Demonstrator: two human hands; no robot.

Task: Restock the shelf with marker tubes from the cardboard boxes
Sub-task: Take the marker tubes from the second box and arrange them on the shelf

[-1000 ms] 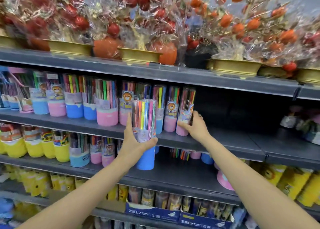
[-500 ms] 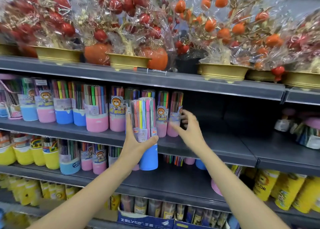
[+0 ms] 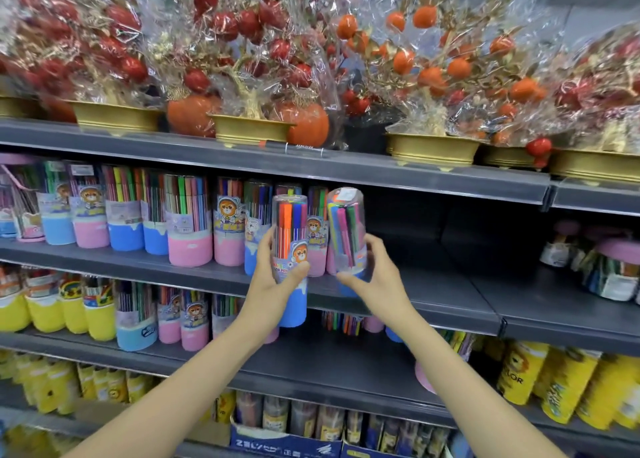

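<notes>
Two hands raised at mid shelf (image 3: 398,284). L hand (image 3: 273,284) grips blue-base marker tube (image 3: 290,260) upright, thumb across label. R hand (image 3: 377,277) grips second tube (image 3: 347,232), tilted, just beside the first. Stocked tubes (image 3: 188,220) stand left; wrapped fruit trees (image 3: 249,59) above.

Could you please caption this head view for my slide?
Left hand and right hand each grip a clear blue-based marker tube before the grey shelf.
</notes>
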